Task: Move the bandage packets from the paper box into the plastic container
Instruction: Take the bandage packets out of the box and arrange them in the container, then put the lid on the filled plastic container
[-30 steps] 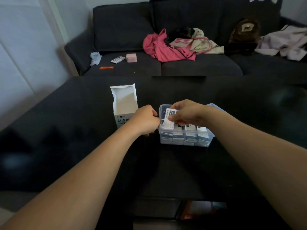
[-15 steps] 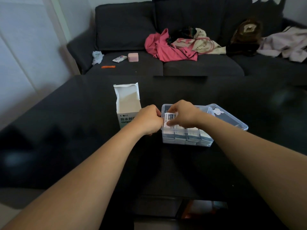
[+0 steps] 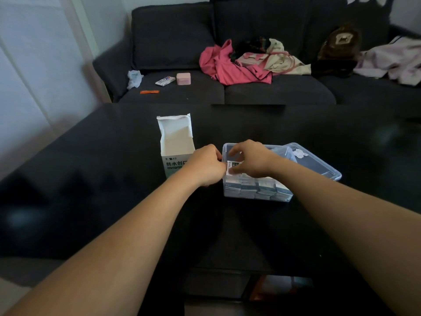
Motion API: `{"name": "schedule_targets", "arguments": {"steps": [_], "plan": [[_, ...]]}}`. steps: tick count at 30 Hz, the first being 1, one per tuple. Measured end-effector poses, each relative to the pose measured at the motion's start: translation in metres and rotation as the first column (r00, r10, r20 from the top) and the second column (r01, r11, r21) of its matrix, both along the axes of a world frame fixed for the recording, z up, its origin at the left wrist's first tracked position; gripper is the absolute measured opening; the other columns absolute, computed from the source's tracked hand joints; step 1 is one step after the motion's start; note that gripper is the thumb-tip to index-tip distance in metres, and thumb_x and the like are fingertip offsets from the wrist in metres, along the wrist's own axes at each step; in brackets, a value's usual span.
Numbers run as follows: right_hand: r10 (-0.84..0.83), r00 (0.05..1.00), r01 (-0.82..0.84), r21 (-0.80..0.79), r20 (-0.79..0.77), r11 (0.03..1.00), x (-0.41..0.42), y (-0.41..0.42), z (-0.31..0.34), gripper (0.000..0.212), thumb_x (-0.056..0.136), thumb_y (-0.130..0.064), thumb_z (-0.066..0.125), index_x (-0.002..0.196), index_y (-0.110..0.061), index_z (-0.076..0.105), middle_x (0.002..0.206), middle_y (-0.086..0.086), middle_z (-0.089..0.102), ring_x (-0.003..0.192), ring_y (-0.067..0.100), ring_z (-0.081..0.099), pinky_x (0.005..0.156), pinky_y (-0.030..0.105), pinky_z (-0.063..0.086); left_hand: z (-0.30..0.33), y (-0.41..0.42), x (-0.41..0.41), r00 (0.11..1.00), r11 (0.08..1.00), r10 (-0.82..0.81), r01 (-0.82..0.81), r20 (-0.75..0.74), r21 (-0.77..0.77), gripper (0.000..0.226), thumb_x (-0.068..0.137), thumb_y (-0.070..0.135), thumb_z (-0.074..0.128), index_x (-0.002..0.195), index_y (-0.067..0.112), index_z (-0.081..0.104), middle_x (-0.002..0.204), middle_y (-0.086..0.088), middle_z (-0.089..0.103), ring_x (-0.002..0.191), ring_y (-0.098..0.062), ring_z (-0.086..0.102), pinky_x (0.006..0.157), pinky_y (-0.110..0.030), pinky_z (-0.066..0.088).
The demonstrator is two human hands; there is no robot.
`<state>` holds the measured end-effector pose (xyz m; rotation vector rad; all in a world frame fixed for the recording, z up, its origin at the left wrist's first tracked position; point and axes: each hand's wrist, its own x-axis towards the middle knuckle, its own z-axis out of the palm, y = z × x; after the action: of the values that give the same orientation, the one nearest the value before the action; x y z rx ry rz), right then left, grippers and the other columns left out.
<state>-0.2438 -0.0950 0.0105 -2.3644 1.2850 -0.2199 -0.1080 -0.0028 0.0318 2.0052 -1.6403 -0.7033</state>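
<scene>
Placing step: right hand [image 3: 250,159] pinches a bandage packet [image 3: 232,166] over the plastic container [image 3: 257,195], left hand [image 3: 206,165] curled at its rim; next, seat the packet flat.

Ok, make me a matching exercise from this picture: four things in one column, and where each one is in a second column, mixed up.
Things:
1. paper box
2. bandage packets
3. pink case
4. clear lid

Places:
A. on the sofa seat
B. leaning at the right side of the plastic container
C. standing open on the table, left of the container
D. stacked inside the container

Pairs: 1-C, 2-D, 3-A, 4-B
</scene>
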Motion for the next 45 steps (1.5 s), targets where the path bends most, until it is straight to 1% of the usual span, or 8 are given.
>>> {"name": "schedule_targets", "arguments": {"steps": [6,12,18,24,29,36,41,45], "plan": [[0.002,0.99,0.009,-0.078,0.138,0.997,-0.006,0.003,0.014,0.037,0.085,-0.021,0.078,0.12,-0.016,0.068,0.113,0.001,0.07,0.096,0.011,0.068,0.083,0.026,0.056,-0.001,0.001,0.0,1.0,1.0,0.014,-0.014,-0.015,0.013,0.016,0.1,0.03,0.059,0.11,0.018,0.055,0.097,-0.009,0.068,0.082,-0.027,0.071,0.065,-0.039,0.06],[-0.229,0.836,0.395,-0.258,0.499,0.882,-0.046,0.0,0.059,0.006,0.082,-0.02,0.077,0.086,-0.016,0.078,0.079,-0.002,0.074,0.072,0.01,0.07,0.075,0.031,0.061,0.002,0.005,-0.001,1.0,1.0,0.003,-0.003,-0.022,-0.003,0.015,0.101,0.034,0.057,0.102,0.019,0.054,0.094,-0.009,0.07,0.08,-0.023,0.068,0.069,-0.038,0.058],[-0.638,0.752,0.645,0.015,0.165,0.764,-0.113,-0.024,0.019,0.038,0.083,-0.038,0.078,0.108,-0.01,0.069,0.101,0.007,0.068,0.086,0.019,0.063,0.079,0.037,0.054,0.003,0.007,-0.004,0.999,1.0,-0.009,0.01,0.054,-0.02,0.03,0.1,0.037,0.059,0.111,0.009,0.064,0.098,-0.009,0.071,0.086,-0.023,0.069,0.083,-0.045,0.056],[-0.622,0.74,0.633,0.047,0.256,0.772,-0.122,-0.025,0.015,0.036,0.094,-0.041,0.065,0.114,-0.01,0.068,0.091,0.001,0.064,0.08,0.012,0.057,0.076,0.034,0.046,0.0,0.002,-0.006,0.995,0.998,0.013,-0.006,0.103,-0.064,0.027,0.1,0.029,0.06,0.107,0.004,0.068,0.097,-0.013,0.074,0.089,-0.026,0.07,0.08,-0.042,0.056],[-0.58,0.8,0.596,0.09,-0.155,0.798,-0.126,-0.027,0.003,0.046,0.086,-0.042,0.074,0.113,-0.005,0.067,0.101,0.011,0.068,0.094,0.024,0.066,0.084,0.038,0.056,-0.006,-0.001,-0.003,0.99,0.994,0.039,-0.025,0.135,-0.11,0.027,0.1,0.029,0.059,0.101,0.005,0.071,0.087,-0.011,0.075,0.083,-0.026,0.071,0.078,-0.042,0.058],[-0.559,0.774,0.611,-0.12,0.298,0.783,-0.108,-0.027,0.027,0.044,0.085,-0.026,0.076,0.124,-0.008,0.065,0.117,0.009,0.068,0.098,0.022,0.065,0.082,0.031,0.05,0.012,-0.005,0.026,0.936,0.806,0.345,-0.257,0.069,-0.534,0.017,0.091,0.038,0.071,0.098,0.023,0.066,0.079,0.005,0.069,0.077,-0.014,0.065,0.064,-0.028,0.045],[-0.649,0.752,0.657,0.064,-0.115,0.751,-0.11,-0.034,0.015,0.065,0.08,-0.039,0.08,0.13,-0.005,0.056,0.129,0.018,0.059,0.117,0.034,0.057,0.1,0.046,0.048,0.003,0.004,0.036,0.967,0.885,0.252,-0.219,0.026,-0.41,0.024,0.088,0.04,0.075,0.102,0.022,0.069,0.076,0.007,0.067,0.077,-0.009,0.065,0.076,-0.031,0.053],[-0.665,0.744,0.651,0.288,-0.061,0.702,-0.119,-0.04,0.007,0.079,0.077,-0.048,0.08,0.138,-0.006,0.052,0.14,0.018,0.052,0.128,0.037,0.05,0.103,0.05,0.043,0.003,0.005,0.03,0.967,0.899,0.21,-0.134,0.144,-0.417,0.014,0.092,0.035,0.072,0.101,0.024,0.068,0.076,0.007,0.068,0.078,-0.011,0.066,0.071,-0.029,0.051]]}}
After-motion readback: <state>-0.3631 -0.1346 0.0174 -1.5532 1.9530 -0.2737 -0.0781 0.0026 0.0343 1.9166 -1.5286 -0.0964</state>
